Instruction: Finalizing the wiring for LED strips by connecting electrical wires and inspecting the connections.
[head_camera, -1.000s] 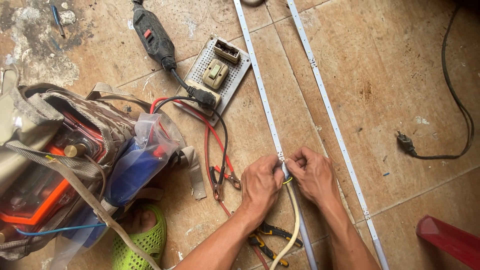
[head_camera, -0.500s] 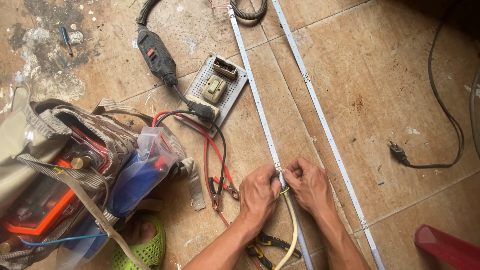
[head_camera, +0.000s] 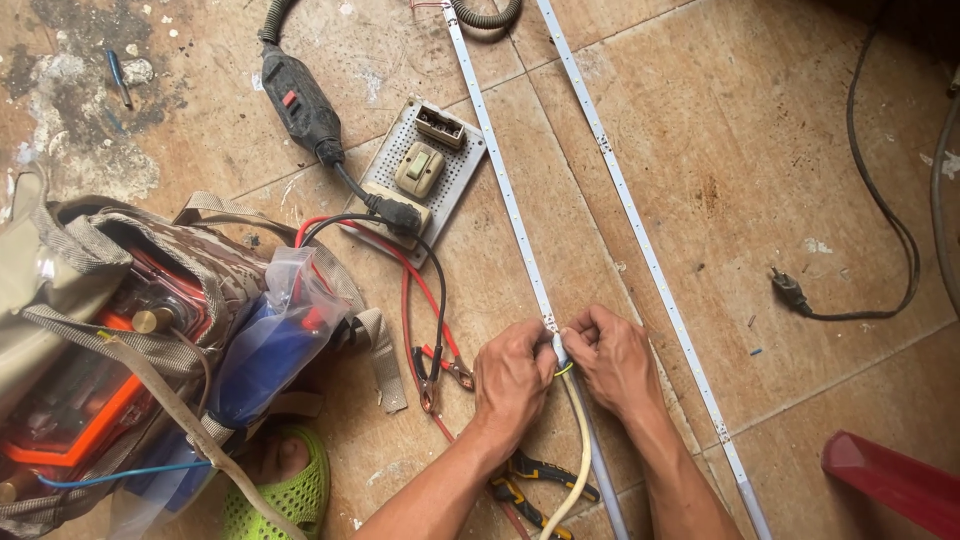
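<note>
Head view: left hand (head_camera: 515, 375) and right hand (head_camera: 615, 360), both pinched shut on cream-coloured sheathed cable (head_camera: 572, 440) at long white LED strip (head_camera: 510, 210) on tiled floor (head_camera: 760, 150), as a second ago, joint work ongoing, grip unchanged.

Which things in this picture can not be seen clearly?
- Joint of the cream cable and near LED strip: head view, hidden by left hand and right hand.
- Pliers: partly under the left forearm.
- Tool bag: cut by left edge.
</note>
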